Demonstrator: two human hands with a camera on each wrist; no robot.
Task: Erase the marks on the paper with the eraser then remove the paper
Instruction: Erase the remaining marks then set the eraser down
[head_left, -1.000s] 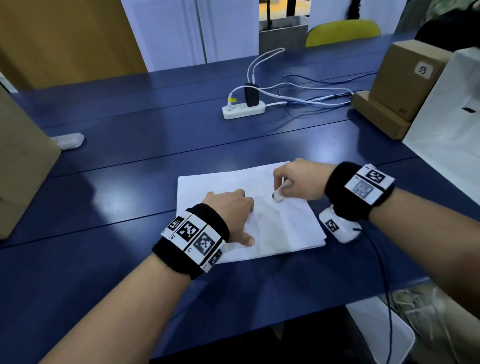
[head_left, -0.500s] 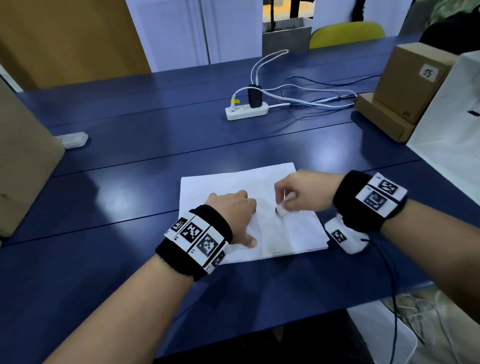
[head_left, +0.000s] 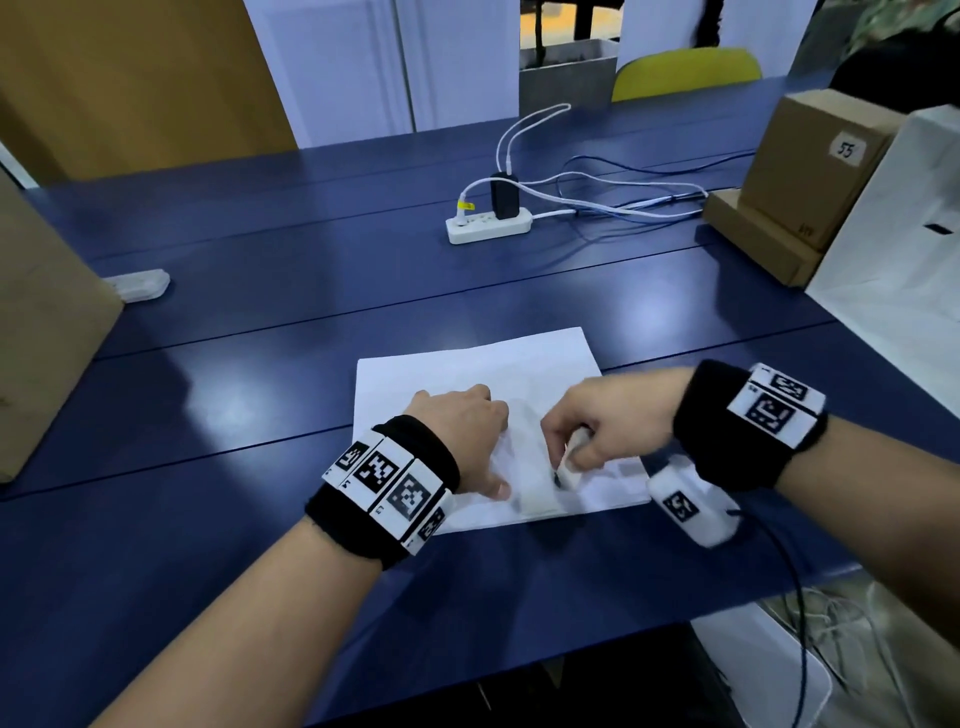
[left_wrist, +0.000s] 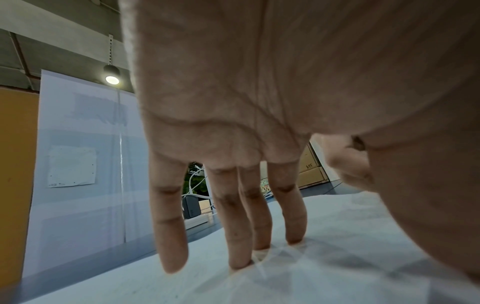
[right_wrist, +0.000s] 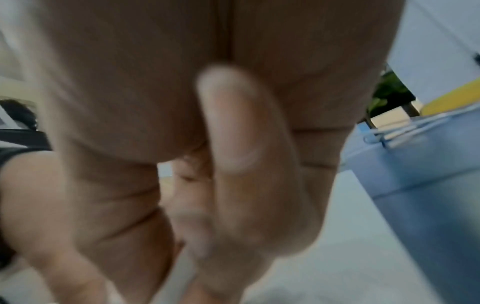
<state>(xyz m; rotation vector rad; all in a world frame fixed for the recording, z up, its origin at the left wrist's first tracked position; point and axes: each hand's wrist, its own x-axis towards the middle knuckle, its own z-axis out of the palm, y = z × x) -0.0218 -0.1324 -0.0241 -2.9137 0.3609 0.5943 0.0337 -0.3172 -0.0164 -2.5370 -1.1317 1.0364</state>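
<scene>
A white sheet of paper (head_left: 467, 364) lies on the dark blue table (head_left: 260, 322) in front of me. My left hand (head_left: 467, 431) rests on its left part with straight fingers (left_wrist: 239, 236) pressing it flat; the paper (left_wrist: 337, 257) fills the lower left wrist view. My right hand (head_left: 597, 431) pinches a small white eraser (head_left: 571, 462) whose dark tip touches the paper near its front edge. In the right wrist view my right hand (right_wrist: 207, 185) is blurred, its fingers curled, and the eraser is hidden. Any marks on the paper are too faint to make out.
A white power strip (head_left: 488, 226) with cables sits at the back centre. Cardboard boxes (head_left: 810, 171) and a white bag (head_left: 898, 270) stand at the right. A brown box (head_left: 47, 332) and a small white object (head_left: 137, 285) are at the left.
My right hand has moved the eraser toward me and to the left, from the paper's middle to near its front edge. The left hand stays pressing the sheet.
</scene>
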